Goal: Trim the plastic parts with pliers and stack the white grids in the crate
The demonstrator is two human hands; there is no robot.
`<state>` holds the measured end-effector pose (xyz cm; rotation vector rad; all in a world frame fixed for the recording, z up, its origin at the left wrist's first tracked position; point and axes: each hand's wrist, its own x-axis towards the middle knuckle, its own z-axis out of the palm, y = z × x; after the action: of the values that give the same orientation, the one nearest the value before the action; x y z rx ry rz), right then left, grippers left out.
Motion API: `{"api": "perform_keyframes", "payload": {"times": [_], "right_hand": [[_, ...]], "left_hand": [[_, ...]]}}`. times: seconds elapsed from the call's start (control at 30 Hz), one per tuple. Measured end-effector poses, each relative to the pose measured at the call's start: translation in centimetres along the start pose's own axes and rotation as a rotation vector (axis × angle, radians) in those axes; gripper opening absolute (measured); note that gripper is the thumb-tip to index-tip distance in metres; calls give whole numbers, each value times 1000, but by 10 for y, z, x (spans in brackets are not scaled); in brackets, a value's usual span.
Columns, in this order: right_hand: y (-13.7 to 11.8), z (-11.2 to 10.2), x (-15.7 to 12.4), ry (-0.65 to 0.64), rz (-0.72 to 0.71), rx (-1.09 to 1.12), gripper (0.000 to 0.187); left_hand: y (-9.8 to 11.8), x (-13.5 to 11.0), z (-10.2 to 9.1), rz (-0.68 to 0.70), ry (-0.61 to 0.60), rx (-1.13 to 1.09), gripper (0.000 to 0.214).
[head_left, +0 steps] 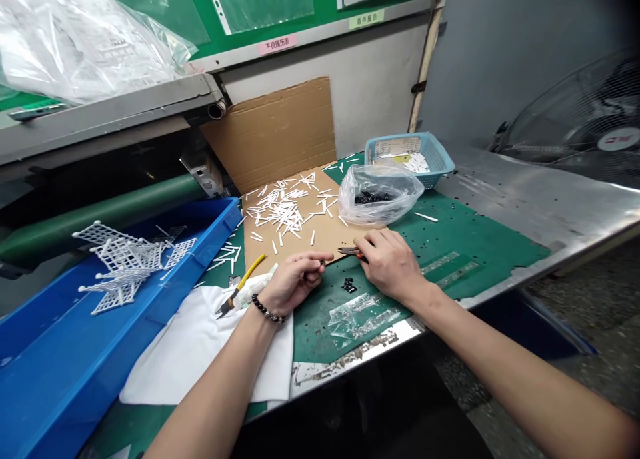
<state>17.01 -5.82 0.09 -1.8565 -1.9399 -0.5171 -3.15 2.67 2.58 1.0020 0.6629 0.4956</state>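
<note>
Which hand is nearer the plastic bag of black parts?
Right hand: it is just in front of the plastic bag, not touching it. The left hand is farther away, in front and to the bag's left.

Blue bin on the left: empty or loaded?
Loaded: white plastic lattice frames lie piled inside the blue bin.

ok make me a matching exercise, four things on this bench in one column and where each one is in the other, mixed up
Things
1. white plastic lattice pieces
2. small black parts
3. loose white sticks
4. orange-handled pliers

Places
A. in the right hand
B. on the brown cardboard sheet
C. in the blue plastic tray
D. inside the clear plastic bag

Pairs: 1-C, 2-D, 3-B, 4-A
</note>
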Motion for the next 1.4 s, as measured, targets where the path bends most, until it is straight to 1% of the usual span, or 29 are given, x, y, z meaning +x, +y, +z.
{"api": "perform_keyframes", "payload": {"times": [0.1,0.17,0.2,0.27,0.37,0.43,0.57,0.67,0.73,0.83,0.9,0.97,1.03,1.13,1.2,1.27,1.4], "right_hand": [[-1,-4,-1,9,16,-103,20],[-4,-7,-2,9,20,-158,22],[-5,-8,-2,5,20,-182,23],[-9,-10,-2,-8,31,-218,23],[-13,-12,3,-61,41,-249,19],[-11,-14,6,-100,32,-256,17],[2,-23,8,-138,15,-303,18],[13,-34,6,-241,-70,-384,18],[20,-42,7,-270,-69,-403,20],[25,-50,9,-231,1,-376,27],[24,-48,11,-209,5,-334,30],[20,-40,12,-189,-16,-266,29],[14,-29,13,-148,-27,-180,29],[4,-9,13,-52,-44,-27,33],[-2,2,11,10,-68,66,36],[-6,10,8,61,-91,125,38],[-9,15,4,124,-98,151,39]], "left_hand": [[3,-2,0,-4,-61,-127,12],[2,-3,4,-22,-80,-99,14],[1,-4,6,-31,-69,-24,18],[-2,-5,11,-9,-9,243,26],[-10,-6,18,131,64,737,32],[-15,-8,21,210,91,954,29],[-20,-8,22,255,117,1144,20],[-22,-8,21,280,87,1192,16],[-22,-8,21,293,80,1201,16],[-21,-8,21,279,85,1168,15],[-18,-8,20,246,97,1085,15],[-14,-7,18,200,126,948,12],[-10,-6,15,128,149,743,11],[-6,-5,11,20,127,357,14],[-4,-5,8,-1,116,165,20],[-5,-5,7,11,130,67,24],[-6,-5,10,33,169,6,27]]}}
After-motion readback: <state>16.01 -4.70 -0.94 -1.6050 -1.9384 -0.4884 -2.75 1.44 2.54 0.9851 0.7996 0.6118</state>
